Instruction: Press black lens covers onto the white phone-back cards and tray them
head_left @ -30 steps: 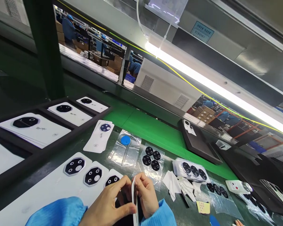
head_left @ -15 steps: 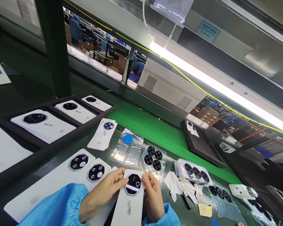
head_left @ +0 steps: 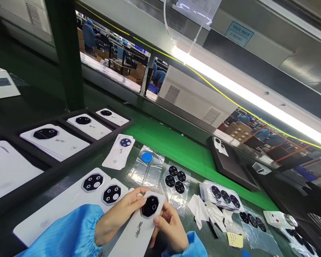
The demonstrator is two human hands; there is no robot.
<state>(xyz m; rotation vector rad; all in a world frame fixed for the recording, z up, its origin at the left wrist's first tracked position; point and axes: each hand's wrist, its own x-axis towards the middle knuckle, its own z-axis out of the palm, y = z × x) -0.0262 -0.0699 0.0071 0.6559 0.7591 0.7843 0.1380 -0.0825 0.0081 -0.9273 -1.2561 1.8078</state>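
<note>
Head view: looks forward and down across a green-edged workbench (head_left: pixel 166 150), with both of the person's hands low in the frame.
Left hand (head_left: pixel 120 214): fingers closed on the upper left edge of the held panel, the blue sleeve (head_left: pixel 69 228) running off the bottom edge.
Right hand (head_left: pixel 169 228): fingers wrapped around the panel's right edge, gripping it from the side and below.
Held thing: a white phone back panel (head_left: pixel 135 228), tilted above the bench between the hands, with a black octagonal camera ring (head_left: pixel 150 206) at its upper end.
Edges: the panel's lower end reaches the bottom of the frame; its upper corner sits just beside a plastic bag of black lens rings (head_left: pixel 176 187).
Room for moving: a narrow gap lies to that bag on the right; on the left, the hand nearly touches a long white panel (head_left: pixel 69 207) lying flat.
Beyond: a dark compartment tray (head_left: pixel 69 151) holds stacked white panels; a small bag with a blue disc (head_left: pixel 147 167) and white wipes (head_left: pixel 199 210) lie near.
</note>
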